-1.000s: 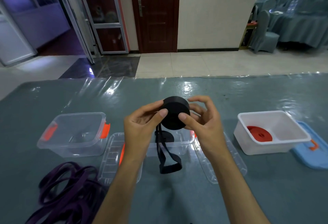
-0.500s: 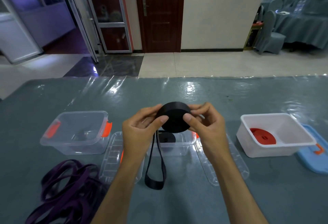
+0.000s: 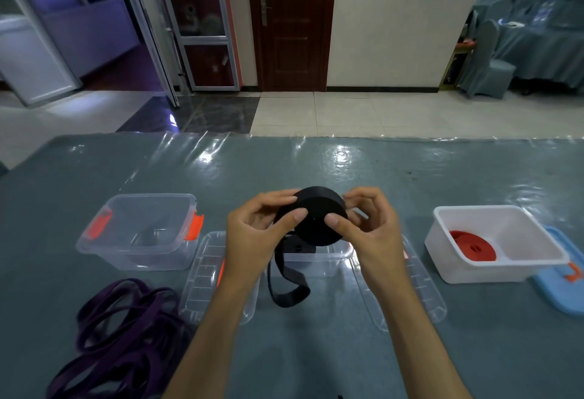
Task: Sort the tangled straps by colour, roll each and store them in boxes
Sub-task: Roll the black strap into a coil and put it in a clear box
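A black strap roll [image 3: 316, 228] is held above the table between both hands. My left hand [image 3: 252, 240] pinches its left side with thumb and fingers. My right hand [image 3: 366, 234] grips its right side, thumb on the face. A loose black strap tail [image 3: 286, 284] hangs from the roll and its end lies looped on the table. Behind it stands a clear middle box [image 3: 319, 259] holding another black roll [image 3: 298, 245]. A tangle of purple straps [image 3: 123, 332] lies at the lower left. A red strap roll [image 3: 472, 245] lies in the white box [image 3: 537, 256] on the right.
An empty clear box with orange clips [image 3: 142, 234] stands at the left. Two clear lids lie flat, one [image 3: 205, 275] left of the middle box, one [image 3: 420, 288] right of it. A blue lid [image 3: 565, 288] sits beside the white box. The grey table [image 3: 316, 161] carries a plastic sheet.
The hanging black tail has grown shorter as the strap is wound onto the roll, and its end now curls on the table. The roll has tilted flatter between my hands.
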